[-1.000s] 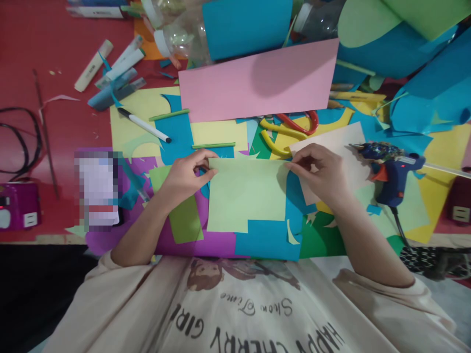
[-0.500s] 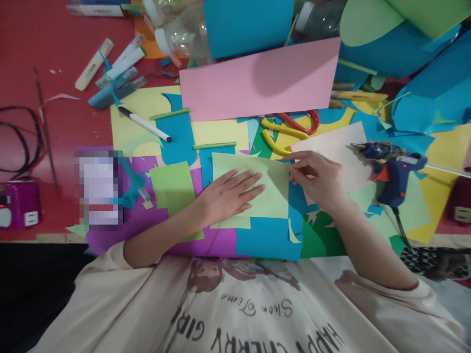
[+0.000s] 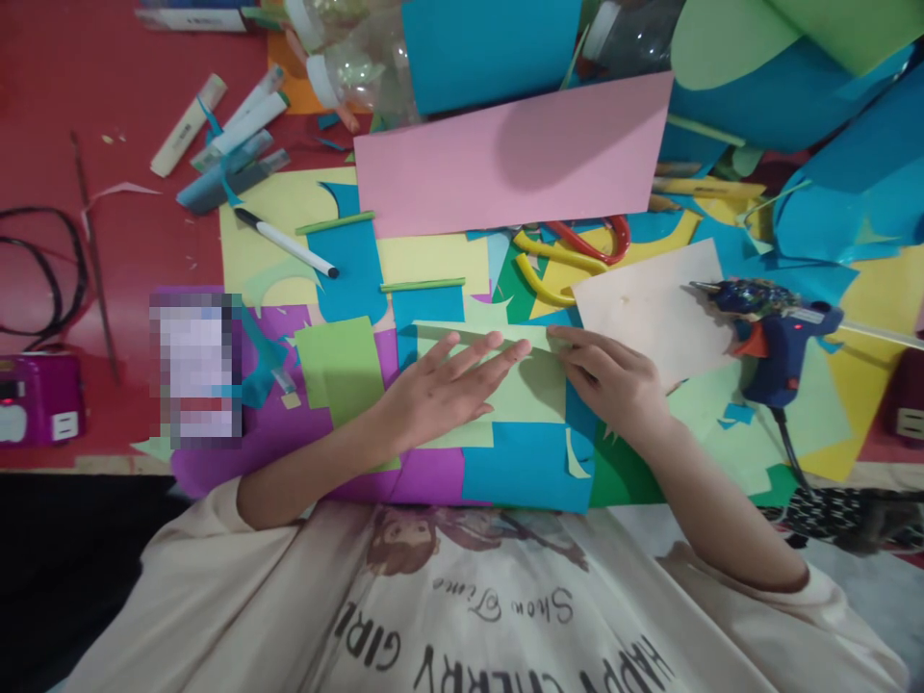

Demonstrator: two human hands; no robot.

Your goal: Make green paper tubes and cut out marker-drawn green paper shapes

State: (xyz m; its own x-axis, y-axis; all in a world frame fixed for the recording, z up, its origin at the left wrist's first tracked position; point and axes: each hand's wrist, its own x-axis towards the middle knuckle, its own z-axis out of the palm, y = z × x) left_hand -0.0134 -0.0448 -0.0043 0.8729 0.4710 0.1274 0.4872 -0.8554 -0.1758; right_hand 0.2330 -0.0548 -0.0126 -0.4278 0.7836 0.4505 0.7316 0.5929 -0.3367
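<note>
Pale green sheet [image 3: 532, 393] beneath left hand [image 3: 439, 397], fingers spread; long axis crosswise. Right hand [image 3: 615, 375] at far-right corner; pinch indiscernible.

Looks like a papercraft workspace, with a red table [image 3: 43, 125] spread with coloured paper sheets [image 3: 530, 395], offcuts [image 3: 576, 457], felt-tip markers [image 3: 189, 125], scissors handles [image 3: 567, 256], plastic bottles [image 3: 375, 72] and a hot glue gun [image 3: 780, 361]. Cannot be pinned down as home, classroom or workshop.
</note>
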